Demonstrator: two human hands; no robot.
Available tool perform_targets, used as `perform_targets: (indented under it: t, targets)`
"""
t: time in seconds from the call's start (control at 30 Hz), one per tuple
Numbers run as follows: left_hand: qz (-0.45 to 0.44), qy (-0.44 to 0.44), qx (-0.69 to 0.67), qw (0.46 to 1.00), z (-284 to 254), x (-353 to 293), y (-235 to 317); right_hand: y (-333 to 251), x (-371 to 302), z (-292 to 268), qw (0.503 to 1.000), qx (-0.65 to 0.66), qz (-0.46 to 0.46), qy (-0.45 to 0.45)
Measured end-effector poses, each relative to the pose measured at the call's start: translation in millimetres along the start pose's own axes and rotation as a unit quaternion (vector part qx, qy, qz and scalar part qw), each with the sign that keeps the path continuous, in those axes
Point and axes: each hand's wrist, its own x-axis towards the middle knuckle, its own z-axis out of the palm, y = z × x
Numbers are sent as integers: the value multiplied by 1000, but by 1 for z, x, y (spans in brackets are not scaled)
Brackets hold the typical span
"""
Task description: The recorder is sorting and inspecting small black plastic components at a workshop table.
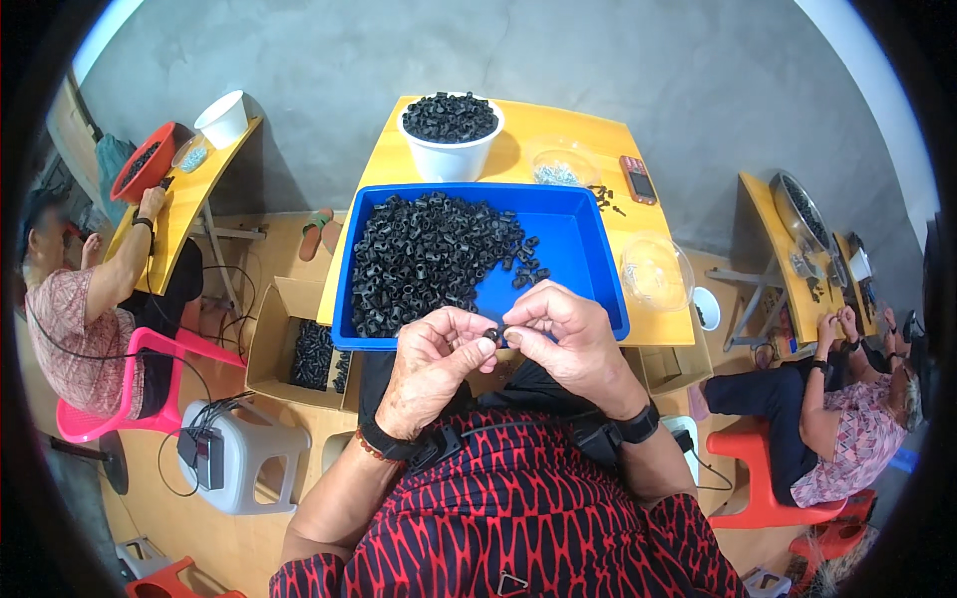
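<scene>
Over the near edge of the blue tray (558,214), my two hands meet in front of me. My left hand (439,364) is closed, with thumb and fingers pinching a small black plastic part (492,336). Thumb and forefinger of my right hand (566,339) are pressed together at the right side of that part; what lies between them is too small and covered to tell. A heap of similar black plastic parts (424,254) fills the tray's left side, with a few strays to the right.
Behind the tray a white tub (449,157) brims with black parts. Clear dishes, one holding screws (556,174), and a red phone (638,180) lie on the yellow table (588,120). A cardboard box (289,374) stands below left. People work at side tables left and right.
</scene>
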Motion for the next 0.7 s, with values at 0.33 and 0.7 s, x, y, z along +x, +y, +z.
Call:
perform_targets:
  t: [0.33,0.7]
  targets:
    - [3,-1,29,1000,0,0,1,-15,4,0,980,-169,-96,-38]
    - [-9,-21,13,1000,-4,-1,2,-25,7,0,974,-187,-98,-79]
